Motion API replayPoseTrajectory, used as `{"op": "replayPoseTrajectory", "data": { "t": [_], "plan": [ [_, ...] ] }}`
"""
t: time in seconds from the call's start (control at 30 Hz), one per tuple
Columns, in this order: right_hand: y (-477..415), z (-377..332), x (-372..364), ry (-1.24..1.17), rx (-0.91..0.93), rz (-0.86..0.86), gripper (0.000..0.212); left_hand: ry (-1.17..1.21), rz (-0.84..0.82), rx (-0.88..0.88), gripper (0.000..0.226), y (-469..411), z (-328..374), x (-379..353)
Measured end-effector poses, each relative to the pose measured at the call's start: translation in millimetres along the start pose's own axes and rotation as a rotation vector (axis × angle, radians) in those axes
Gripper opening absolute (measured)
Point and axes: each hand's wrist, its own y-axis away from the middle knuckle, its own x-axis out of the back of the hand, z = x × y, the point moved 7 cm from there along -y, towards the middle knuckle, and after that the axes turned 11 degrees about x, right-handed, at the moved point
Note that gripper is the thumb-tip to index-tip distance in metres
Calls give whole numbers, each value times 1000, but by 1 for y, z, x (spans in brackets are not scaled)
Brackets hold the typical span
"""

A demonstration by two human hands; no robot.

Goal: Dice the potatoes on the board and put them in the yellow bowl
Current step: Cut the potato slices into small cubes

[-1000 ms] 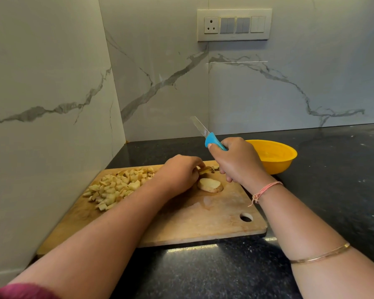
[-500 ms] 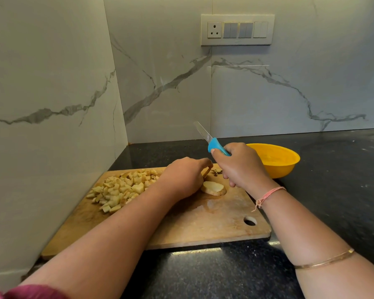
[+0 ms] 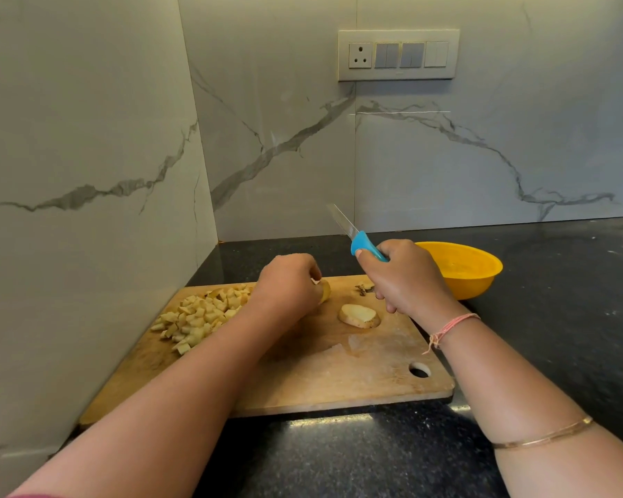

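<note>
On the wooden cutting board (image 3: 303,375), the left hand (image 3: 288,285) curls its fingers around a potato piece (image 3: 325,291), beside the diced potato pile (image 3: 202,314). The right hand (image 3: 407,278) grips the blue-handled knife (image 3: 356,235), blade raised. A potato slice (image 3: 359,315) lies between them; the yellow bowl (image 3: 464,271) sits on the bench behind.

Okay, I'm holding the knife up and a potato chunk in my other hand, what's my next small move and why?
Probably lower the knife in your right hand onto the potato chunk your left hand grips over the board: the blade is raised clear, and chunk and slice are undiced.
</note>
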Motion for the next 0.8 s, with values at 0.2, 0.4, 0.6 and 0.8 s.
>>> {"op": "replayPoseTrajectory", "data": {
  "t": [0.2, 0.4, 0.6, 0.8],
  "plan": [
    [2, -1, -2, 3, -2, -18, 27, 30, -33, 73, 25, 8, -21, 11],
    [6, -4, -3, 4, -21, -38, 28, -72, -68, 52, 21, 16, -25, 10],
    [16, -13, -14, 11, -20, -163, 30, -183, -129, 60, 34, 15, -36, 5],
    [40, -30, -9, 24, 31, -249, 39, -303, -8, 31, 46, 22, -28, 3]
  ]
}}
